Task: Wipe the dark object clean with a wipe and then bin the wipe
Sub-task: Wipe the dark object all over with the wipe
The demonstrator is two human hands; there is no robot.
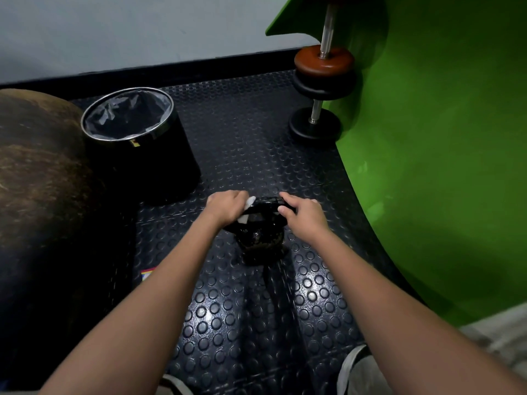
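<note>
On studded black rubber flooring, near the middle of the view: a black kettlebell, glossy, upright, handle on top. Left hand closed around the handle's left end, with a white wipe pressed between palm and handle, bits of it showing above and below the grip. Right hand wrapped over the handle's right end, fingers curled on top, thumb underneath. Both forearms bare, stretched forward from the bottom edge.

Up and to the left, well apart from the kettlebell: a round black bin with a metal rim and a grey liner bag, standing on the same flooring. Beside the bin, filling the left edge: a large brown rounded shape, too blurred to identify. Just below it, a small coloured scrap on the floor, unreadable.

Along the right side: a curved bright green panel. Against its inner edge, near the top: a loadable dumbbell standing on end, chrome bar, black plates and one reddish-brown plate. Behind everything, a pale grey wall with a dark skirting strip.
</note>
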